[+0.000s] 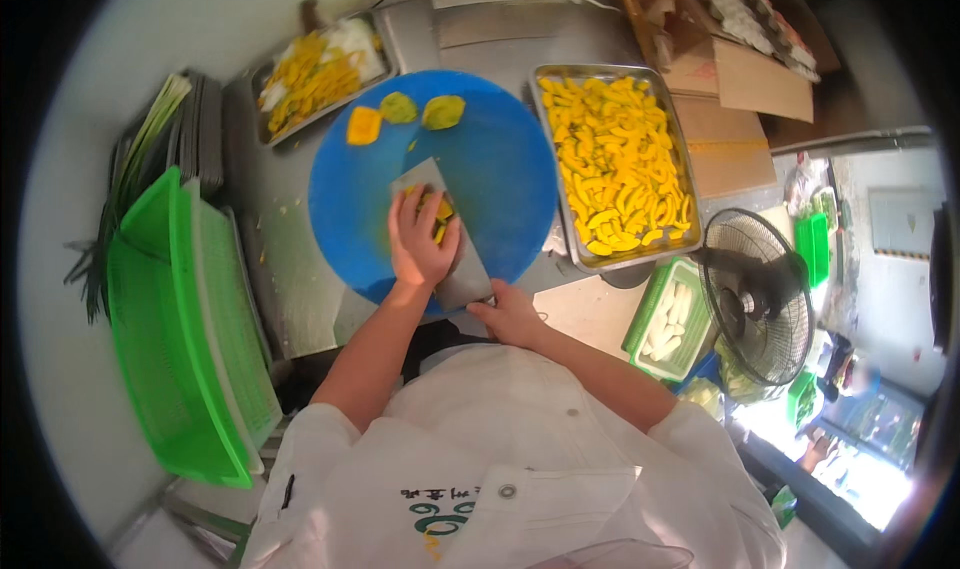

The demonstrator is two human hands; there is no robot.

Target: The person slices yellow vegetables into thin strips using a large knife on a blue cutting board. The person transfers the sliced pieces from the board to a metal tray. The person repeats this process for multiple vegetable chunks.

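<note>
On a round blue cutting board (495, 119), my left hand (421, 239) lies over yellow-orange squash pieces (442, 207) with dark green rind, partly hidden by its fingers. A wide cleaver blade (466, 261) lies flat or nearly flat beside and partly below that hand. My right hand (510, 314) is closed around the cleaver's handle end at the board's near edge. Toward the far side of the board sit an orange squash chunk (364, 126) and two green-yellow chunks (443, 112). How far the blade reaches under the left hand is hidden.
A steel tray (541, 104) of sliced squash stands to the right, and another tray (330, 109) with yellow scraps at upper left. Green plastic baskets (180, 329) stand at left. Cardboard (724, 145), a fan (756, 299) and a basket of white vegetables (667, 321) are at right.
</note>
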